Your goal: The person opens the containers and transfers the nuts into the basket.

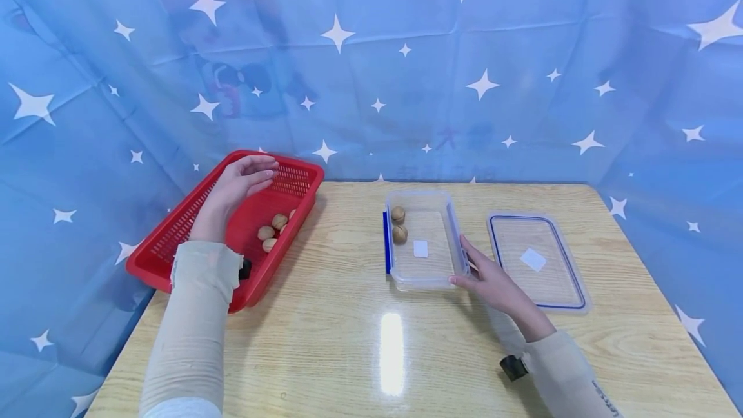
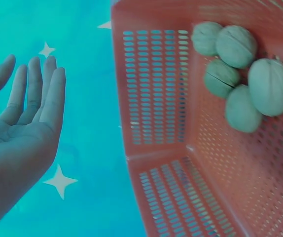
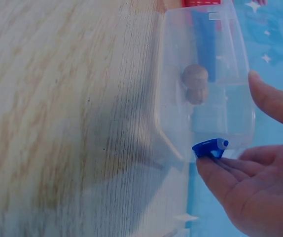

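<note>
My left hand (image 1: 238, 180) is raised over the red basket (image 1: 139, 262), its fingers loosely extended. Nothing is in the palm of the left hand (image 2: 30, 121) in the left wrist view. Several walnuts (image 2: 269, 88) lie together in the basket, below that hand. At the clear plastic food container (image 1: 429, 286), my right hand (image 1: 493, 282) grips the near right corner, thumb in front and fingers along the right side. In the right wrist view, fingers of the right hand (image 3: 260, 185) touch a blue latch (image 3: 210, 147). Two walnuts (image 1: 398, 224) lie against the container's left wall.
To the right of the container, a clear lid (image 1: 536, 263) with a blue seal lies flat on the wooden table (image 1: 325, 340). Blue curtains (image 1: 383, 76) with white stars stand behind the table and along both sides.
</note>
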### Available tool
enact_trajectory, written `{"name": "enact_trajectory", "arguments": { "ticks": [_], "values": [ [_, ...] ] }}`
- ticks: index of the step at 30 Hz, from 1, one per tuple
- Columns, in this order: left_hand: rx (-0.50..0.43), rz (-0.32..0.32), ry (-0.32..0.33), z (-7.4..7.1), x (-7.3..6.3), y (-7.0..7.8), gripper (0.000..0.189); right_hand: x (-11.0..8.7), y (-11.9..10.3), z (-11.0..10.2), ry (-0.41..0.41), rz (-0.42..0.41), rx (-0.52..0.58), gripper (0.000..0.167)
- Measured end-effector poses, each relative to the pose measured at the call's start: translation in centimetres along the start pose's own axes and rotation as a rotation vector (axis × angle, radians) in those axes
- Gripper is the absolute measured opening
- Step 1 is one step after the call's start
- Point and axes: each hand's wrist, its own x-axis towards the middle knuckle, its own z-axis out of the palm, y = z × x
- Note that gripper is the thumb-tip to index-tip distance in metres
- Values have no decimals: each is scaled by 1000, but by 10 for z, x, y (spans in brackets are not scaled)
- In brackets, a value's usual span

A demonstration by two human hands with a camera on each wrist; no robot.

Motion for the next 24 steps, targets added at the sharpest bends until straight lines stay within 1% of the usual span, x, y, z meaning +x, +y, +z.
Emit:
{"name": "enact_trajectory", "arguments": {
  "ticks": [1,6,8,13,18,24],
  "values": [
    [-6,4,-4,1,0,3,55,0,0,0,1,-1,0,87],
    [43,29,-22,10,-4,17,53,0,1,0,-1,-5,7,87],
    [98,38,-22,15,-6,23,52,-1,1,0,-3,-4,11,87],
    [189,66,-13,26,-10,39,50,-1,2,0,1,-5,11,87],
    [159,131,-33,39,-12,49,46,-1,3,1,9,-8,3,87],
    [99,190,-59,54,-14,54,43,-1,3,1,8,-9,-1,87]
  ]
}}
